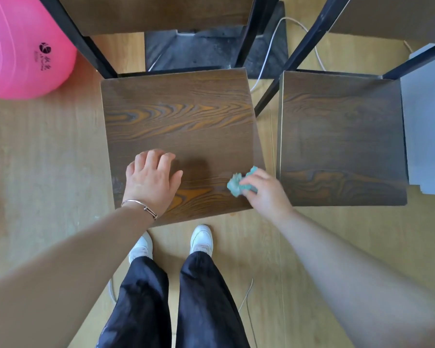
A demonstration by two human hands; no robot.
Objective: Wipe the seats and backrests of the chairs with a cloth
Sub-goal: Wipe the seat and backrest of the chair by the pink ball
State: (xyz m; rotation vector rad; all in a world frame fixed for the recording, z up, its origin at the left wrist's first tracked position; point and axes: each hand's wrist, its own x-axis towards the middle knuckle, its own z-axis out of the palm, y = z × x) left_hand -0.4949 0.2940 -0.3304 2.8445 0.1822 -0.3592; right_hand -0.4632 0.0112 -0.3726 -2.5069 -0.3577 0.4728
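Both arms reach forward and down, with the hands set apart at about the same depth.
Left hand (151, 182) lies palm down, fingers loosely spread, thumb out to the right; a thin bracelet (140, 206) circles its wrist. Right hand (264, 192) is knuckles up, fingers curled round a crumpled cloth (236, 185) that shows at its left side. Both forearms are bare. Legs in dark trousers (204, 297) stand near, feet side by side.

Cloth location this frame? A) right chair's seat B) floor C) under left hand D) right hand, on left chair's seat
D: the right hand grips the teal cloth against the front right corner of the left chair's seat; the left hand rests on the seat, holding nothing.
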